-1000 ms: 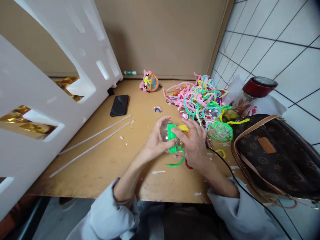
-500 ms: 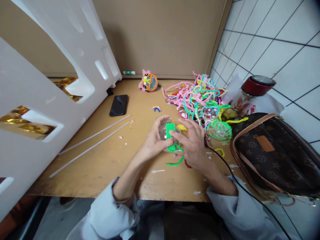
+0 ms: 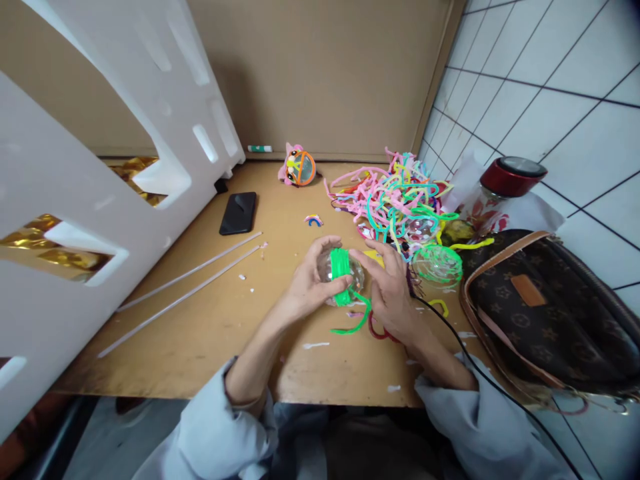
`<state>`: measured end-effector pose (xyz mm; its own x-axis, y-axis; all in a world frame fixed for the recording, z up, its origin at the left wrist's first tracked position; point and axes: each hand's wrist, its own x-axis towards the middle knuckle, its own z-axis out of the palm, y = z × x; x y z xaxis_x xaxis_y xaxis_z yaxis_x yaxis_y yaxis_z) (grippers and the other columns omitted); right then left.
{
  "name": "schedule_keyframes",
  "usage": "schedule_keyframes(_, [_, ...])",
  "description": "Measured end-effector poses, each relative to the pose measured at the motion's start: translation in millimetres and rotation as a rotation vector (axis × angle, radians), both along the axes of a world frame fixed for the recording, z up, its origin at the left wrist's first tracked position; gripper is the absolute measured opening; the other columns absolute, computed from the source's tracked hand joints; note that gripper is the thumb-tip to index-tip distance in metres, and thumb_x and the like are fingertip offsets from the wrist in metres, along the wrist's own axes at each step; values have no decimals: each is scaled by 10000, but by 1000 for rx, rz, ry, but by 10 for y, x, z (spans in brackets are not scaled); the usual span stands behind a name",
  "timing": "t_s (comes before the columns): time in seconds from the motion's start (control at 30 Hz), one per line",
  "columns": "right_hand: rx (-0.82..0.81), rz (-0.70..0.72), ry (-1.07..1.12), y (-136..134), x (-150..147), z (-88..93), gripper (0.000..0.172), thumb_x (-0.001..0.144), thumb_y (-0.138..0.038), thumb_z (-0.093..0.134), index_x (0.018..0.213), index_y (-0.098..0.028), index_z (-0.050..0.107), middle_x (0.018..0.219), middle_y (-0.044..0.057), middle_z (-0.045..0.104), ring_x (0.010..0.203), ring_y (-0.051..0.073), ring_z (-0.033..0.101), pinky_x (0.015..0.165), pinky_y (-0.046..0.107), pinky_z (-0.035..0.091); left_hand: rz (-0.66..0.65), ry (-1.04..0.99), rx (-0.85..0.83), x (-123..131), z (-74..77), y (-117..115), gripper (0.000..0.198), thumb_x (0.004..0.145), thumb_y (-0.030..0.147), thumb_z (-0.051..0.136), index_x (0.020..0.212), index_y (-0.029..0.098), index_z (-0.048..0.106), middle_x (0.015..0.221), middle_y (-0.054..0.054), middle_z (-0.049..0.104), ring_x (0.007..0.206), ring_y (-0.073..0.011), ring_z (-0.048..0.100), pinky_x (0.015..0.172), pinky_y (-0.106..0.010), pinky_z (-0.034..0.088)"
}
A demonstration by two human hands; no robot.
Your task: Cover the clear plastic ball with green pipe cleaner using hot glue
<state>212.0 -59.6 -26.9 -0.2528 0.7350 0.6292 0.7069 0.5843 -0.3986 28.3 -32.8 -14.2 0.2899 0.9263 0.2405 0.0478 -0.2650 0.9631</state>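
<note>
My left hand [image 3: 310, 283] grips a clear plastic ball [image 3: 325, 267], its thumb pressing on the front. A band of bright green pipe cleaner [image 3: 341, 265] runs in rows round the ball's middle, and one loose green end curls down below it. My right hand [image 3: 393, 293] is at the ball's right side with fingers apart; its index fingertip is at or touching the upper edge of the band. Under the right hand lies a dark red pipe cleaner loop [image 3: 384, 333], partly covered. A yellow piece [image 3: 374, 256] shows behind the right fingers.
A heap of coloured pipe cleaners [image 3: 390, 193] and a green-wrapped ball [image 3: 439, 265] lie to the right, beside a red-lidded jar [image 3: 510, 180] and brown bag [image 3: 555, 320]. Leftward are a phone [image 3: 238, 213], white sticks [image 3: 190, 272] and a white plastic frame [image 3: 165, 133]. A decorated ball [image 3: 299, 167] stands behind.
My right index finger has drawn back from the middle of the green band to its upper right edge, showing more of the band. The left hand keeps its hold on the ball.
</note>
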Motion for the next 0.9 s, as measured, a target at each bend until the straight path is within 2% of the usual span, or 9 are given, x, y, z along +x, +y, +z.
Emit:
schedule_keyframes(0.13, [28,6,-12,-1,-16,0,499,866,-46,387,1238,-241,654,1356,126,504,1301,290,463,1036,528,412,-9,9,-5,-5,-3,-6,636,723,290,785,1265,206,463,1381,-141,543,1273,-275,556,1107,-451,438])
schedule_keyframes(0.27, [3,61,83,-4,-14,34,499,835,-37,392,1197,-245,665,1335,97,543,1297,262,477,1081,515,396,-4,34,14,-12,-8,-3,656,724,307,793,1281,202,464,1384,-142,544,1295,-279,539,1124,-450,417])
schedule_keyframes(0.47, [-139,90,246,9,4,48,611,784,-46,383,1358,-204,521,1314,96,609,1292,237,512,1114,488,406,9,77,9,-7,-5,-26,659,725,297,776,1290,212,448,1341,-117,551,1204,-259,583,1058,-442,470])
schedule_keyframes(0.57, [-185,81,259,18,15,30,671,760,-43,389,1405,-212,464,1324,92,611,1297,238,516,1114,498,412,39,113,56,3,-28,-38,683,705,293,785,1295,212,451,1344,-116,523,1242,-278,544,1093,-472,431])
schedule_keyframes(0.63, [-186,85,244,19,17,21,683,766,-48,390,1422,-230,441,1322,84,619,1295,244,521,1107,510,419,22,113,92,8,-40,-39,690,700,295,789,1296,217,448,1356,-118,511,1278,-286,518,1113,-470,412])
schedule_keyframes(0.77, [-167,91,201,18,0,4,665,791,-67,385,1431,-243,423,1322,77,630,1294,257,525,1088,529,427,-32,89,111,10,-38,-33,689,719,296,777,1308,217,430,1371,-123,502,1264,-274,534,1077,-431,455])
schedule_keyframes(0.9, [-161,100,177,15,-28,2,657,787,-81,377,1425,-230,416,1319,70,644,1306,265,507,1103,544,393,-21,122,128,-2,-41,-17,688,705,278,780,1299,216,438,1374,-121,508,1269,-287,530,1089,-453,445])
